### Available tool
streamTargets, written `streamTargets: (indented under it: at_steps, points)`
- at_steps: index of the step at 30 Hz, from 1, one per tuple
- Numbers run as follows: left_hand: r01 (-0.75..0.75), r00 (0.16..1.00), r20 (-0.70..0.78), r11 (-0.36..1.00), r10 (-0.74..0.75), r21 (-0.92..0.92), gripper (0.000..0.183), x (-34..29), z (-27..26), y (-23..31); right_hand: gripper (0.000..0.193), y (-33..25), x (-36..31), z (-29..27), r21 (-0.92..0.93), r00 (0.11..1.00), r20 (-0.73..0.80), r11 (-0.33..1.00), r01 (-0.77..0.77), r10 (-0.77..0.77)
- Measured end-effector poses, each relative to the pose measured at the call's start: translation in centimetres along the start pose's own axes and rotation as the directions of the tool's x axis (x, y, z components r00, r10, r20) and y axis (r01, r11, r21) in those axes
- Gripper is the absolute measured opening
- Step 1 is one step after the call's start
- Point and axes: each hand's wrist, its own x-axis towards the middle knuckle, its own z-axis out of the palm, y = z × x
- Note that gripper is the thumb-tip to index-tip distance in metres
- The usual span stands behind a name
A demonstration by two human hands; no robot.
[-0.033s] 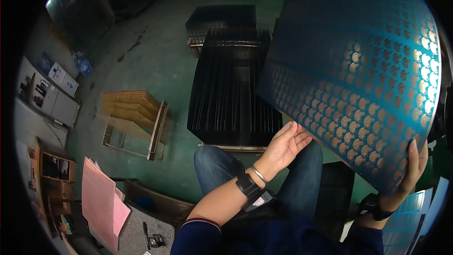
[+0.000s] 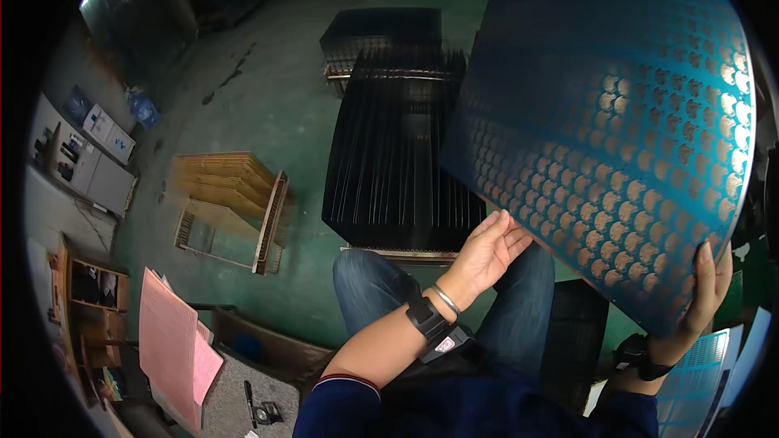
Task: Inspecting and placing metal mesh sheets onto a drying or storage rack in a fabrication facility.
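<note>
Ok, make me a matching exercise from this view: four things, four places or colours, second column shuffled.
Things
1. patterned panel
2. pink sheets
3. pen
4. upright dark panels

Descriptions
A. black, lying on the grey surface
B. just beyond the knees
C. mostly blue, with the right hand gripping its right edge and the left hand at its lower edge
D. bunched together at the lower left of the picture

Pairs: 1-C, 2-D, 3-A, 4-B

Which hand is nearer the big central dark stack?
Left. The left grip is close to the near right corner of the dark stack; the right grip, farther right, holds the blue panel.
</note>
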Motion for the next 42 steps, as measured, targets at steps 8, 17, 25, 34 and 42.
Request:
streamTargets:
  at_steps: [8, 17, 25, 34, 42]
  points:
    - [-0.043, 0.989, -0.146, 0.996, 0.031, -0.076, 0.01, -0.5, -3.7, 0.8, 0.037, 2.2, 0.9, 2.1, -0.083, 0.969, 0.223, 0.992, -0.091, 0.108]
    - [-0.061, 0.904, -0.428, 0.985, -0.015, -0.164, 0.015, -1.1, -14.1, -0.2, 0.025, 6.5, -2.2, 12.2, -0.317, 0.903, 0.383, 0.946, -0.072, 0.197]
    - [0.025, 0.736, -0.658, 0.978, -0.158, -0.207, 0.016, -1.7, -21.7, -1.0, 0.044, 11.7, -3.0, 16.6, -0.45, 0.803, 0.51, 0.891, -0.055, 0.308]
    - [0.406, 0.663, -0.702, 0.913, -0.26, 0.046, 0.017, -1.7, -19.4, 1.9, 0.043, 14.3, -0.7, 18.5, -0.343, 0.834, 0.481, 0.933, -0.104, 0.27]
    - [0.142, 0.72, -0.681, 0.989, -0.134, -0.044, 0.015, -1.3, -21.3, 0.7, 0.046, 14.0, -1.2, 19.2, -0.388, 0.82, 0.476, 0.913, -0.13, 0.319]
